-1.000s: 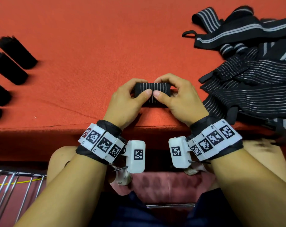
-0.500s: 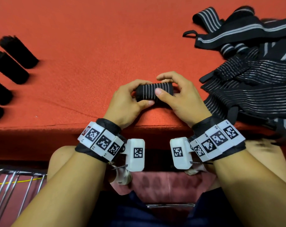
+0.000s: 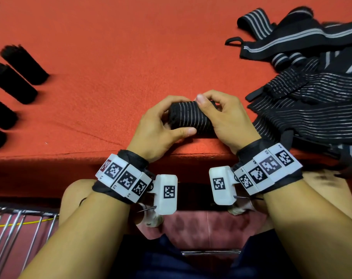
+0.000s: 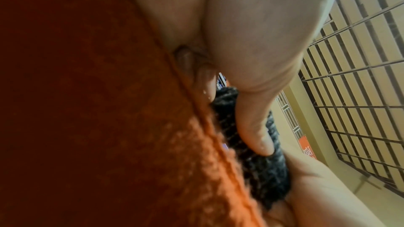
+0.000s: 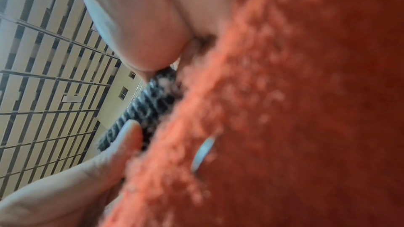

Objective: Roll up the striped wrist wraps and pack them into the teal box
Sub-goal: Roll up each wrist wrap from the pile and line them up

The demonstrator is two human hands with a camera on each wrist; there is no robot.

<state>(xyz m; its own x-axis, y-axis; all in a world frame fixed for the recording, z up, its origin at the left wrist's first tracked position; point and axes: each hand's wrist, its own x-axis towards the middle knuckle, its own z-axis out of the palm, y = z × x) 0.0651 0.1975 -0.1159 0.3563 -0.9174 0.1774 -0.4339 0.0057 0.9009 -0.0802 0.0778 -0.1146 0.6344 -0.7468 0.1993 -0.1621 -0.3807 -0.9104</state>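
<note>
Striped rolled wrap in both hands' curled fingers

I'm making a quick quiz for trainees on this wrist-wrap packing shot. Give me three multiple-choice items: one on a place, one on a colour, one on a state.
1. Where does the pile of unrolled wraps lie?
A. by the right hand
B. by the left hand
C. on the person's lap

2. What colour is the table cloth?
A. green
B. orange-red
C. white

3. What state is the rolled wrap in?
A. lying loose
B. gripped at both ends
C. unrolled flat

Answers: 1 A, the pile lies at the table's right side beyond the right hand. 2 B, orange-red in every view. 3 B, the left hand and the right hand each curl round one end.
</note>
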